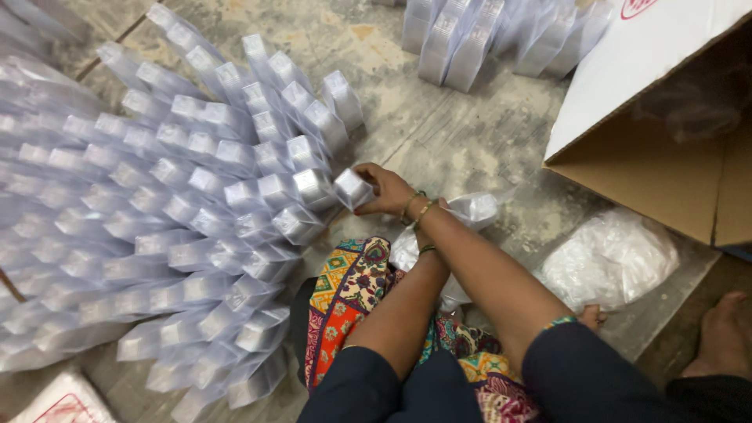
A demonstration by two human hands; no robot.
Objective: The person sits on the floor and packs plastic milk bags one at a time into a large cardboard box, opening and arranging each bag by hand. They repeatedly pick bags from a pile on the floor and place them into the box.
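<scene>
My right hand (385, 190) reaches across to the left and grips the end of a long stack of clear plastic cups (352, 189). That stack touches the edge of a big fan of several such sleeved stacks (180, 204) lying side by side on the floor. My left forearm rises under the right one. My left hand (424, 240) is mostly hidden behind my right wrist, at a crumpled clear plastic bag (475, 210). Bangles circle both wrists.
An open cardboard box (650, 157) lies on its side at the right, with a filled clear plastic bag (611, 258) below it. More cup stacks (486, 39) lie at the top. A patterned cloth (352, 290) covers my lap. A bare foot (724, 333) rests at the right edge.
</scene>
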